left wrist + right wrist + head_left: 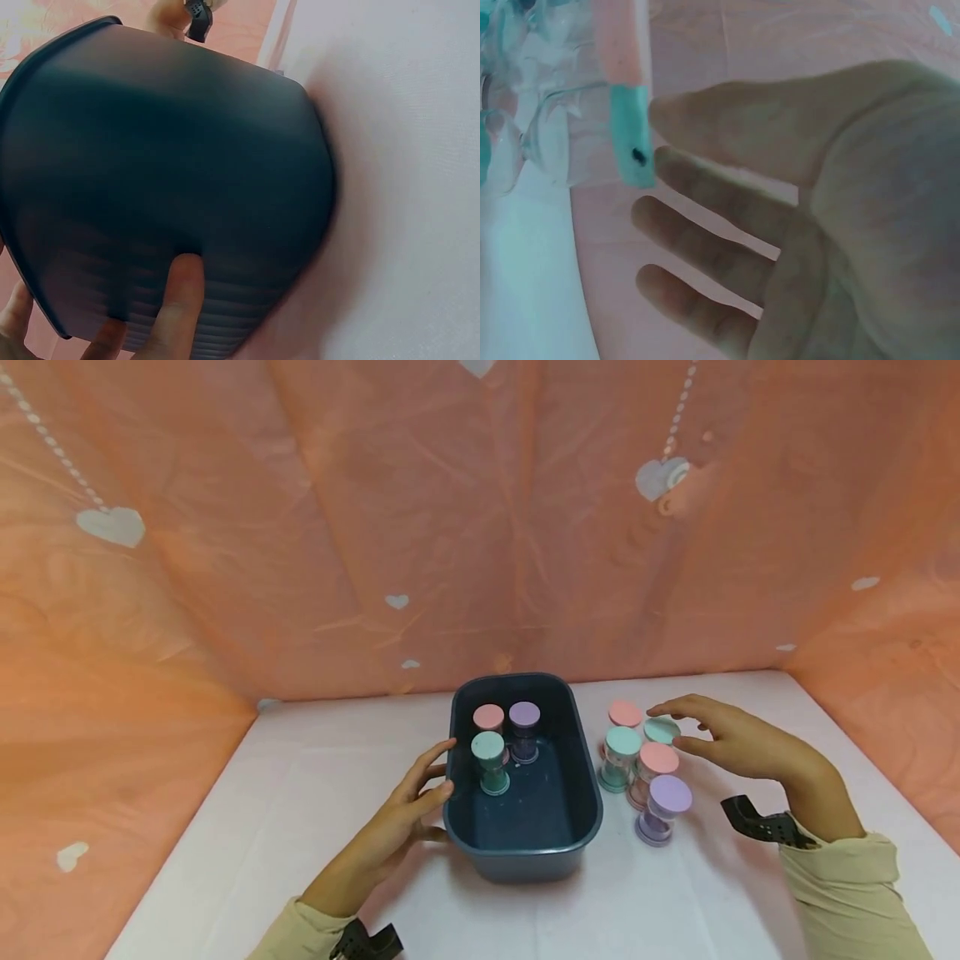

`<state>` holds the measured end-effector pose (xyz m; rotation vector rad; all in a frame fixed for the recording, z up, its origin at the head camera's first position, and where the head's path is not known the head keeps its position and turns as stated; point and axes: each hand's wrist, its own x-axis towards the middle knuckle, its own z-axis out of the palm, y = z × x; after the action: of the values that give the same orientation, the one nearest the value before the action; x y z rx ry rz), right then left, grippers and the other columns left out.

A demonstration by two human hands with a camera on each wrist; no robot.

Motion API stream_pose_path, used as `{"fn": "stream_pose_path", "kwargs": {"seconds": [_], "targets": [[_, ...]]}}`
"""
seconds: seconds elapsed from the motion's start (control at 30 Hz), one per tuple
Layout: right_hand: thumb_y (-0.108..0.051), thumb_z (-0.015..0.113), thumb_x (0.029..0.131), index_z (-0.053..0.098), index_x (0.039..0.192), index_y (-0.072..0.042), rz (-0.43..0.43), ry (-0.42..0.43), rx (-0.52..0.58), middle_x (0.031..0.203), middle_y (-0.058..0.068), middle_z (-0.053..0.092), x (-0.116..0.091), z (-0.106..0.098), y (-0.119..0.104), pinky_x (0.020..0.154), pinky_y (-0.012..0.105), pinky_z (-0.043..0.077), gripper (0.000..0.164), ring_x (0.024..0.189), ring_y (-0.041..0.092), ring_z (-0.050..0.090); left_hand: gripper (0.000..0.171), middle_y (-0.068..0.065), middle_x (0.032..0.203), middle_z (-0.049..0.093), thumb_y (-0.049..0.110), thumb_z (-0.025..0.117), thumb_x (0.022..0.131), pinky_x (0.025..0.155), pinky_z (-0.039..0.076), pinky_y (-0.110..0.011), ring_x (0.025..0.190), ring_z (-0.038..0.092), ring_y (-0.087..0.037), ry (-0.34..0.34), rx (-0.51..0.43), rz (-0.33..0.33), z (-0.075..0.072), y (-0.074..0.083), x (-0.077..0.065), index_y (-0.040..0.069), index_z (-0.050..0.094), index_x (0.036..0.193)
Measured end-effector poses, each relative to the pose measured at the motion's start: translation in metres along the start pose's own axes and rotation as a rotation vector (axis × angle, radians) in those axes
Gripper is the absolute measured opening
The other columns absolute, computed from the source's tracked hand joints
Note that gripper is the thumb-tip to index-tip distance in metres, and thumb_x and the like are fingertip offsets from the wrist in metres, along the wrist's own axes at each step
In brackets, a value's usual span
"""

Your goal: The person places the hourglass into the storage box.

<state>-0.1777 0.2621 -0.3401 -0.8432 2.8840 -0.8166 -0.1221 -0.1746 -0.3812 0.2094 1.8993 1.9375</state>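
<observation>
Three sand timers stand upright in a dark blue plastic tub point(525, 862): a pink one point(488, 717), a purple one point(524, 714) and a mint one point(490, 747). My left hand point(393, 822) rests its fingers against the tub's left outer wall, as the left wrist view also shows. Right of the tub is a cluster of more timers: a mint one point(621, 743), a pink one point(657, 760), a purple one point(668, 797) and a pink one point(624, 713) behind. My right hand point(738, 739) spreads thumb and fingers around the cap of another mint timer point(662, 730), without gripping it.
A white cloth point(315, 777) covers the table. Orange sheeting with pale hearts point(465, 527) hangs behind and at both sides. A black strap with a mount point(765, 822) sits on the right wrist, and another point(367, 941) on the left.
</observation>
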Motion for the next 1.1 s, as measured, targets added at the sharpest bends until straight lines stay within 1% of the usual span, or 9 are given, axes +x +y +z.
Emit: {"fn": "stream_pose_path", "kwargs": {"seconds": [0.13, 0.3, 0.33, 0.4, 0.47, 0.6, 0.73, 0.93, 1.1], "targets": [[-0.020, 0.072, 0.091, 0.058, 0.135, -0.012, 0.002, -0.033, 0.016, 0.128, 0.007, 0.064, 0.0033, 0.0016, 0.0024, 0.095, 0.056, 0.049, 0.047, 0.116, 0.031, 0.060, 0.057, -0.018, 0.156, 0.020, 0.027, 0.052, 0.103, 0.086, 0.054, -0.052, 0.143, 0.024, -0.047, -0.006, -0.015, 0.012, -0.0004, 0.0012, -0.0005, 0.037, 0.027, 0.154], [-0.016, 0.075, 0.088, 0.059, 0.135, -0.013, -0.002, -0.037, 0.002, 0.128, 0.008, 0.063, 0.0064, 0.0015, 0.0032, 0.091, 0.052, 0.051, 0.049, 0.112, 0.029, 0.061, 0.058, -0.019, 0.156, 0.021, 0.028, 0.053, 0.103, 0.086, 0.055, -0.052, 0.142, 0.025, -0.047, 0.001, -0.010, 0.030, 0.0009, 0.0017, -0.0013, 0.036, 0.028, 0.154], [-0.014, 0.075, 0.088, 0.060, 0.134, -0.014, 0.007, -0.038, -0.002, 0.128, 0.007, 0.062, 0.0068, 0.0013, 0.0035, 0.091, 0.050, 0.051, 0.049, 0.112, 0.028, 0.061, 0.058, -0.018, 0.156, 0.021, 0.028, 0.054, 0.102, 0.086, 0.055, -0.053, 0.143, 0.025, -0.047, 0.001, -0.009, 0.028, 0.0010, 0.0019, -0.0012, 0.036, 0.028, 0.154], [-0.017, 0.075, 0.087, 0.060, 0.134, -0.014, 0.008, -0.043, 0.004, 0.125, 0.008, 0.062, 0.0066, 0.0015, 0.0045, 0.087, 0.048, 0.052, 0.049, 0.108, 0.027, 0.062, 0.059, -0.018, 0.156, 0.021, 0.029, 0.055, 0.102, 0.087, 0.055, -0.054, 0.143, 0.025, -0.047, -0.002, -0.013, 0.022, 0.0008, 0.0017, -0.0008, 0.036, 0.028, 0.154], [-0.021, 0.076, 0.087, 0.061, 0.134, -0.014, 0.026, -0.054, 0.009, 0.123, 0.007, 0.062, 0.0064, 0.0018, 0.0048, 0.085, 0.046, 0.053, 0.050, 0.106, 0.026, 0.062, 0.060, -0.018, 0.156, 0.020, 0.029, 0.056, 0.101, 0.087, 0.055, -0.055, 0.144, 0.023, -0.047, -0.006, -0.018, 0.014, 0.0000, 0.0014, -0.0007, 0.036, 0.027, 0.154], [-0.030, 0.078, 0.085, 0.062, 0.133, -0.013, 0.053, -0.071, -0.004, 0.117, 0.006, 0.062, 0.0065, 0.0007, 0.0071, 0.084, 0.045, 0.054, 0.053, 0.102, 0.022, 0.060, 0.061, -0.017, 0.156, 0.020, 0.030, 0.057, 0.101, 0.087, 0.054, -0.057, 0.144, 0.023, -0.048, -0.008, -0.019, 0.007, -0.0001, 0.0014, 0.0009, 0.036, 0.028, 0.154], [-0.031, 0.079, 0.084, 0.063, 0.132, -0.012, 0.069, -0.068, -0.024, 0.113, 0.005, 0.062, 0.0061, -0.0021, 0.0080, 0.084, 0.044, 0.054, 0.054, 0.102, 0.021, 0.060, 0.060, -0.018, 0.156, 0.020, 0.030, 0.056, 0.101, 0.088, 0.054, -0.057, 0.144, 0.023, -0.047, -0.014, -0.021, 0.005, 0.0005, 0.0034, 0.0020, 0.036, 0.028, 0.154], [-0.035, 0.077, 0.086, 0.063, 0.131, -0.012, 0.095, -0.068, -0.030, 0.113, 0.004, 0.063, 0.0048, -0.0032, 0.0079, 0.084, 0.042, 0.052, 0.053, 0.102, 0.021, 0.061, 0.059, -0.018, 0.157, 0.019, 0.029, 0.055, 0.102, 0.090, 0.053, -0.059, 0.144, 0.023, -0.047, -0.016, -0.027, 0.000, 0.0017, 0.0043, 0.0018, 0.038, 0.028, 0.153], [-0.037, 0.077, 0.085, 0.064, 0.130, -0.012, 0.080, -0.057, -0.037, 0.112, 0.002, 0.065, 0.0063, -0.0013, 0.0077, 0.084, 0.037, 0.051, 0.052, 0.101, 0.019, 0.062, 0.059, -0.018, 0.157, 0.019, 0.027, 0.054, 0.102, 0.092, 0.051, -0.062, 0.145, 0.022, -0.047, -0.009, -0.031, -0.003, 0.0008, 0.0052, -0.0004, 0.036, 0.028, 0.154]]}}
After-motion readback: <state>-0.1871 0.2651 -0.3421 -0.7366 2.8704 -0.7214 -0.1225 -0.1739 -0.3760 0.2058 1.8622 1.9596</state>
